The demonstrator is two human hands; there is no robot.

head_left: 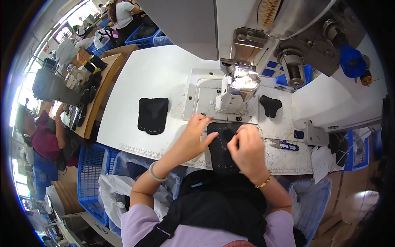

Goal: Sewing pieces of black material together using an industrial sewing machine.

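Observation:
A black padded fabric piece (221,155) with pale stitch-like marks along its edges lies at the front of the white sewing table, its near end at the table's edge. My left hand (192,139) is at its left side, thumb and forefinger apart, the thumb tip over the piece's edge. Over its right side, my right hand (249,150) has its fingers curled into a pinch; what they hold, if anything, is hidden. Beyond my hands stands the sewing machine's head (240,84). Another black piece (153,115) lies to the left, and a smaller black piece (270,106) to the right.
Blue-handled thread snips (284,145) lie at the right. A ruler strip (140,150) runs along the front edge. Blue baskets (92,181) with plastic liners stand below the table. At the left, another person (45,138) sits by a second machine (53,86).

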